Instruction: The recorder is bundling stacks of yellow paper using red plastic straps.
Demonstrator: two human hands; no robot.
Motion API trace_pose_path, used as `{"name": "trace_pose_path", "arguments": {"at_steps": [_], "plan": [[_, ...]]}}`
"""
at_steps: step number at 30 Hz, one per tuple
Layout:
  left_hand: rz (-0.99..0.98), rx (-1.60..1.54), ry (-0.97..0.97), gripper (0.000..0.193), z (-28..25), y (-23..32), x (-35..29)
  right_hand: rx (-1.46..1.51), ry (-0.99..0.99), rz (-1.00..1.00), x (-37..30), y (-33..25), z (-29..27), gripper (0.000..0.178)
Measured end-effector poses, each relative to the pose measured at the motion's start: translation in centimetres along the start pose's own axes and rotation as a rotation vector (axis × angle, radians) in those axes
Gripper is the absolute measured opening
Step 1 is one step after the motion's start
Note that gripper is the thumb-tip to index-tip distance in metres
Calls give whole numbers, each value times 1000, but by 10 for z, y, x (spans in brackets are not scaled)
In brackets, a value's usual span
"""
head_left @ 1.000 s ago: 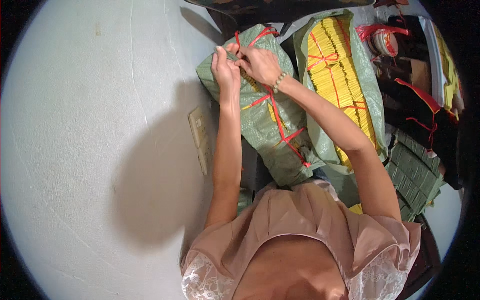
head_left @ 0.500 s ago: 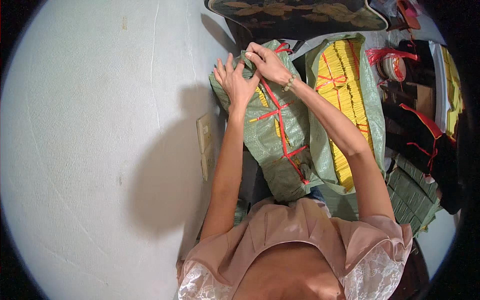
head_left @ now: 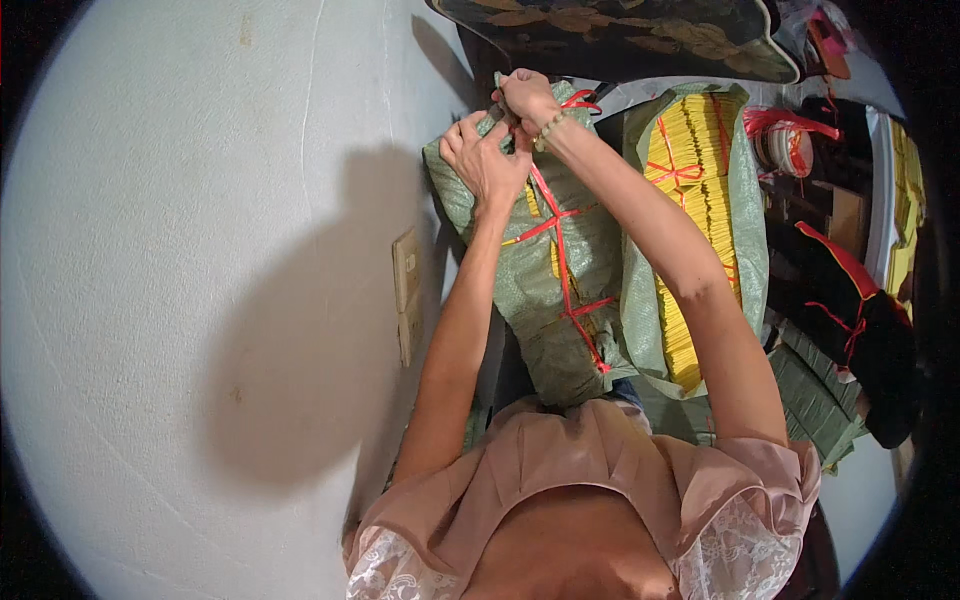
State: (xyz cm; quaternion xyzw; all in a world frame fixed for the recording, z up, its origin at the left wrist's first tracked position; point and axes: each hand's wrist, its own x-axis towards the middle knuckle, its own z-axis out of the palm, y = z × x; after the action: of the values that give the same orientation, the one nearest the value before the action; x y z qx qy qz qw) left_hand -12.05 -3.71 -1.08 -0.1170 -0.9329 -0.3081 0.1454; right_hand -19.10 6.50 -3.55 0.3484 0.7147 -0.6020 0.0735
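In front of me stands a green woven sack (head_left: 575, 350), tied with red plastic string (head_left: 562, 262). Yellow paper bundles (head_left: 556, 262) show through gaps in it. At its far end my right hand (head_left: 528, 97), with a beaded bracelet on the wrist, is closed on a bit of the sack's edge and pulls it up. Just below and left, my left hand (head_left: 487, 165) has its fingers bent round the folded top of the same sack, thumb toward the right hand. Both hands hide part of the fold.
Right of it is an open green sack (head_left: 752, 260) of yellow stacks (head_left: 692, 150) tied with red string. A pale wall with a switch plate (head_left: 405, 270) runs close on my left. A dark flowered panel (head_left: 620, 35) stands beyond. Far right are a string spool (head_left: 785, 150) and green bundles (head_left: 815, 385).
My right hand has moved slightly up and lifted the sack's edge. My left hand's fingers, spread before, are now curled over the fold and a little further right.
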Motion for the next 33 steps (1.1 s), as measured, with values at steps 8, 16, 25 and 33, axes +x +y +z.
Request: {"name": "trace_pose_path", "arguments": {"at_steps": [8,16,25,33], "plan": [[-26,-89,15,20,1,-8,-3,0,19,-338,-29,10,-10,25],[56,-262,-7,20,-7,-15,-5,485,-295,-463,-77,-11,-17,20],[12,-239,-42,27,-9,-10,-18,-58,-33,-675,-104,-13,-12,21],[92,-190,-84,33,-7,-13,-10,-76,-62,-539,-62,-20,-3,22]]}}
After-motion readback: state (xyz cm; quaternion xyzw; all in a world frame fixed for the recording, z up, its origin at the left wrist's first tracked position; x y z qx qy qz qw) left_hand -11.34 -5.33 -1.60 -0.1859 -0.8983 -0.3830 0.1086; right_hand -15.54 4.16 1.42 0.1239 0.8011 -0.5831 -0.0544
